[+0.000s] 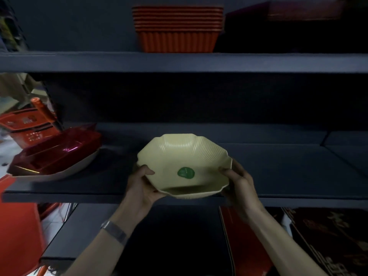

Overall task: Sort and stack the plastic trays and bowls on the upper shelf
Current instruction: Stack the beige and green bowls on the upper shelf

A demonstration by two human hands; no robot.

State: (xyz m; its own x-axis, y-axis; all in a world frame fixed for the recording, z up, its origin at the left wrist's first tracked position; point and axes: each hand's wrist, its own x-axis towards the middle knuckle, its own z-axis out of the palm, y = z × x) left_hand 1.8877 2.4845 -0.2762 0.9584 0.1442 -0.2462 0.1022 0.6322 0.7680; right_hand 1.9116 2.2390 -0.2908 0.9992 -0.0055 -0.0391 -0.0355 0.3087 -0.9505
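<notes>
Cream bowl (185, 166) shown gripped at opposite rims by left hand (142, 184) and right hand (238, 182), thumbs hooked inside, mouth tilted toward the holder; upper shelf (179, 62) and orange tray stack (178, 28) are seen directly above the grip

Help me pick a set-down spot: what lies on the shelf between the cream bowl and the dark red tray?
Nothing: in the head view, the shelf is bare between the cream bowl and the dark red tray.
</notes>
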